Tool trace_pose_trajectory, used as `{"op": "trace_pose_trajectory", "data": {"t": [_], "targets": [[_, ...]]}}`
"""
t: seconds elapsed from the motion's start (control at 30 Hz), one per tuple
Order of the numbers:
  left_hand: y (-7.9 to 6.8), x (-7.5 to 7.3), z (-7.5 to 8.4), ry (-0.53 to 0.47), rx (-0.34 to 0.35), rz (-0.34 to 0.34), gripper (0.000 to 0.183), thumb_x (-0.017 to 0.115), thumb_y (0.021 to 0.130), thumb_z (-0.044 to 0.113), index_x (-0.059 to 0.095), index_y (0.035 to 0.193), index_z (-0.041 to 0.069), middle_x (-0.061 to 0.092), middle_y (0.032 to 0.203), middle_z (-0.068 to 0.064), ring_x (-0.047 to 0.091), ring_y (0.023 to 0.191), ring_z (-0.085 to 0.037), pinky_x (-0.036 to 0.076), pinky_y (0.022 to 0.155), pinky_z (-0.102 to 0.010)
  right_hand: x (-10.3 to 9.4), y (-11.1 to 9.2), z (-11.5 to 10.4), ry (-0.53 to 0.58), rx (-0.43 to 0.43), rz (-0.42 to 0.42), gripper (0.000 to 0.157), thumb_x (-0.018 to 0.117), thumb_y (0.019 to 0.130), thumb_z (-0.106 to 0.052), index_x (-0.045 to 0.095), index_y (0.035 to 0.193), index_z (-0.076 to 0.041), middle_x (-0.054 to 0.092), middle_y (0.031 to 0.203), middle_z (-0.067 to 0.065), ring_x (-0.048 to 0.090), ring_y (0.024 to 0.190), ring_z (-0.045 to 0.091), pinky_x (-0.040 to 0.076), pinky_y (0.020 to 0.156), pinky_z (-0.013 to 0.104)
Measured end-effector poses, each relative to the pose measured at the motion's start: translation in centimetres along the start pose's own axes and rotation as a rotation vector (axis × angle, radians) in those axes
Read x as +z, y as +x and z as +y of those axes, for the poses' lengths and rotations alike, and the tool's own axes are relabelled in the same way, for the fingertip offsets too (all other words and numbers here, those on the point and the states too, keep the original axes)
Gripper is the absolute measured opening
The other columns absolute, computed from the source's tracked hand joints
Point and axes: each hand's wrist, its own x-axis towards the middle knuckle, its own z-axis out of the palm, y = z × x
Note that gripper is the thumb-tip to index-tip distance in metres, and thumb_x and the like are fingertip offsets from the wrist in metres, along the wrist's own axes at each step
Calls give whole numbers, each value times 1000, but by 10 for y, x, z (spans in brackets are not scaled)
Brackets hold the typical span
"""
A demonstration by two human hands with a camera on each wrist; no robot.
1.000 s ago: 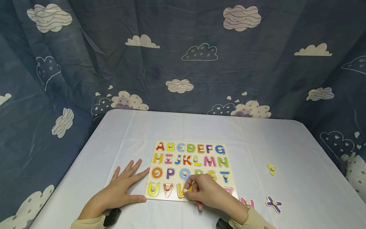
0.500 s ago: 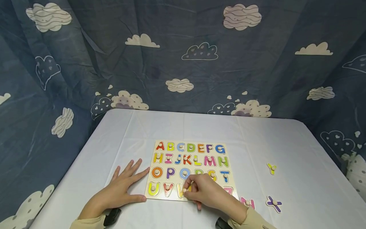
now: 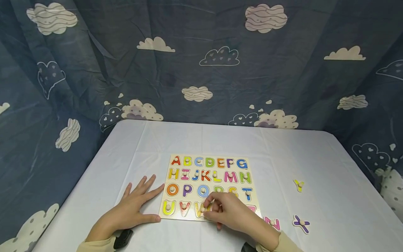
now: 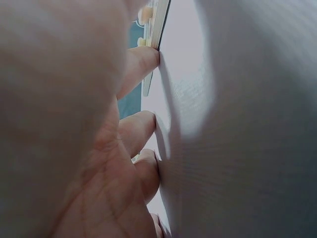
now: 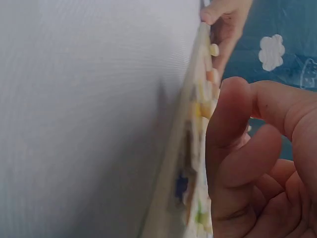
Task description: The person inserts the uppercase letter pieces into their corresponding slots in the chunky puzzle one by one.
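A wooden alphabet puzzle board [image 3: 209, 217] lies on the white-covered table, with knobbed letter pieces in its rows. My right hand [image 3: 228, 211] is over the bottom row. Its thumb and index fingertips are slightly parted beside the knob of the yellow W piece [image 3: 198, 210], which sits in the board; the hand covers the W's right side. In the right wrist view, the right thumb [image 5: 233, 106] hides the fingertip contact. My left hand [image 3: 133, 208] lies spread on the table, index fingertip and thumb at the board's left edge. The left wrist view shows its fingers [image 4: 141, 126] on the cloth.
To the right of the board lie a yellow Y piece [image 3: 299, 185], a purple X piece [image 3: 301, 224] and a pink piece [image 3: 272, 223] like a Z on its side, partly behind the right forearm. A dark cloud-patterned curtain [image 3: 176, 77] surrounds the table.
The W piece went from looking slightly raised to lying flatter in the board. My right thumb and index finger have spread from its knob, the hand shifting slightly right. The left hand stays put.
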Motion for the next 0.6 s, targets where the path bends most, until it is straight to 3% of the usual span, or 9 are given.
{"op": "trace_pose_trajectory", "data": {"t": [0.33, 0.6], "targets": [[0, -1, 1, 9, -1, 3, 100, 87, 74, 68, 52, 161, 32, 27, 178, -15, 16, 165, -53, 3, 123, -84, -29, -24, 4, 29, 28, 78, 17, 79, 98, -22, 72, 106, -9, 64, 75, -4, 64, 55, 11, 49, 50, 22], [0, -1, 2, -9, -18, -9, 102, 88, 73, 68, 51, 161, 32, 26, 179, -15, 14, 165, -52, 1, 123, -84, -54, -45, 14, 21, 133, 156, 20, 80, 97, -25, 72, 109, -11, 63, 78, -1, 60, 58, 10, 46, 46, 22]]}}
